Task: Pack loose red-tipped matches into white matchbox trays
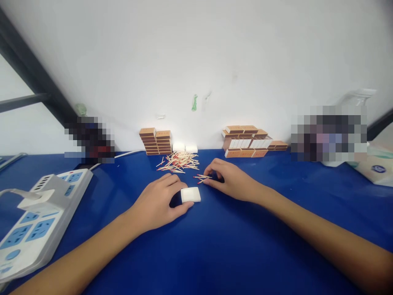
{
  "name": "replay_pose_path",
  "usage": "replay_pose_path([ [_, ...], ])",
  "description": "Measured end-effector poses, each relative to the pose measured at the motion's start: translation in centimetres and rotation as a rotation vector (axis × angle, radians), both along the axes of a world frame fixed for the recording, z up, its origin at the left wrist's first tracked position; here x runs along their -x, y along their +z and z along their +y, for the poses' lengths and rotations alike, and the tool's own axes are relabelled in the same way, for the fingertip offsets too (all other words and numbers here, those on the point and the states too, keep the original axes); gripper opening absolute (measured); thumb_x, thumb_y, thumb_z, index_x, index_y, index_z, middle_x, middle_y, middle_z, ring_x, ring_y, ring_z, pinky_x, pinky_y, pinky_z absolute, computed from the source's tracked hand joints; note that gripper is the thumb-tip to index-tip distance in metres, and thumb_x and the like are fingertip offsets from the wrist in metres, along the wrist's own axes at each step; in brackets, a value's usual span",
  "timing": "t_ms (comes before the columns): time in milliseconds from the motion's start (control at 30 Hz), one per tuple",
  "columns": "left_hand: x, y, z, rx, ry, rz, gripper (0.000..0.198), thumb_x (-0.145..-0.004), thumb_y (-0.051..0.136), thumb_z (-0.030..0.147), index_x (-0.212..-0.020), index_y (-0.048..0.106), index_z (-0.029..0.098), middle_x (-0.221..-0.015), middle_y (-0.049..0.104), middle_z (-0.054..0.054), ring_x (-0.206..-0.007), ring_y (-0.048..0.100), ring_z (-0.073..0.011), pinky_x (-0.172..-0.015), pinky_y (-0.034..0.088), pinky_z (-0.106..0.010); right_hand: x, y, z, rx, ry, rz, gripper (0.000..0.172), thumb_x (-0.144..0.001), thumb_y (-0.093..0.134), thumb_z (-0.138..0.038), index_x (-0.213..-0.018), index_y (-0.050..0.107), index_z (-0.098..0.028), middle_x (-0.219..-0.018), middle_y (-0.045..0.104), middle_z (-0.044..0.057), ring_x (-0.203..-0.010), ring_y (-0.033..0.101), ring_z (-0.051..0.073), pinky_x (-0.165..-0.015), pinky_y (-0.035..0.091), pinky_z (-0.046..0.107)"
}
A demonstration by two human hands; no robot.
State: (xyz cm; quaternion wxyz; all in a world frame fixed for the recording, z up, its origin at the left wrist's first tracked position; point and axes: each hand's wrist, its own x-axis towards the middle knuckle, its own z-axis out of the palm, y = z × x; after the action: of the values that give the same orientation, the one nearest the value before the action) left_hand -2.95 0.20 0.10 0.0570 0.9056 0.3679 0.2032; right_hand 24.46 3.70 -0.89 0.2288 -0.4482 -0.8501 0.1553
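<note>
Between the thumb and fingers of my left hand (161,200) is a small white matchbox tray (190,194), resting on the blue table. To its right, my right hand (229,178) pinches several red-tipped matches (202,177) with the thumb and fingertips, heads pointing left. Beyond both hands lies a loose pile of matches (181,161). Two more white trays (185,148) sit right behind the pile, near the wall.
Stacked matchboxes (156,142) stand left of the pile, with a larger stack (245,142) to the right. A white power strip (43,221) with a plugged-in adapter lies at the left. A soft white package (373,166) rests at the far right. The white wall (196,61) rises behind.
</note>
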Motion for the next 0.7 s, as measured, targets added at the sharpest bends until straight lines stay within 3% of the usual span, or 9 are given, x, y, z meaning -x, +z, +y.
replay_pose_path([
  [133, 0.0, -0.1, 0.0, -0.006, 0.000, -0.001, 0.024, -0.095, 0.069, 0.040, -0.111, 0.070, 0.024, -0.104, 0.069, -0.005, -0.096, 0.065, -0.0241, -0.084, 0.055, -0.040, 0.4, 0.0, 0.0, -0.001, -0.004, -0.028, 0.012, -0.100, 0.061, -0.030, -0.092, 0.065, -0.022, -0.098, 0.064, 0.004, -0.079, 0.059, 0.017, -0.070, 0.046, 0.031],
  [400, -0.1, -0.2, 0.0, -0.010, 0.006, 0.005, 0.024, -0.095, 0.068, 0.041, -0.112, 0.070, 0.023, -0.104, 0.069, -0.006, -0.096, 0.065, -0.0243, -0.085, 0.055, -0.041, 1.2, -0.4, -0.7, -0.062, -0.072, -0.240, 0.013, -0.105, 0.051, -0.024, -0.098, 0.061, -0.019, -0.104, 0.064, 0.007, -0.077, 0.062, 0.018, -0.066, 0.045, 0.032],
  [700, -0.2, -0.3, 0.0, -0.007, 0.005, 0.004, 0.025, -0.096, 0.068, 0.041, -0.114, 0.070, 0.023, -0.103, 0.068, -0.005, -0.095, 0.065, -0.0241, -0.085, 0.055, -0.041, 0.8, -0.5, -0.9, -0.038, -0.027, -0.229, 0.013, -0.105, 0.049, -0.022, -0.097, 0.059, -0.019, -0.101, 0.062, 0.006, -0.075, 0.061, 0.017, -0.065, 0.043, 0.030],
])
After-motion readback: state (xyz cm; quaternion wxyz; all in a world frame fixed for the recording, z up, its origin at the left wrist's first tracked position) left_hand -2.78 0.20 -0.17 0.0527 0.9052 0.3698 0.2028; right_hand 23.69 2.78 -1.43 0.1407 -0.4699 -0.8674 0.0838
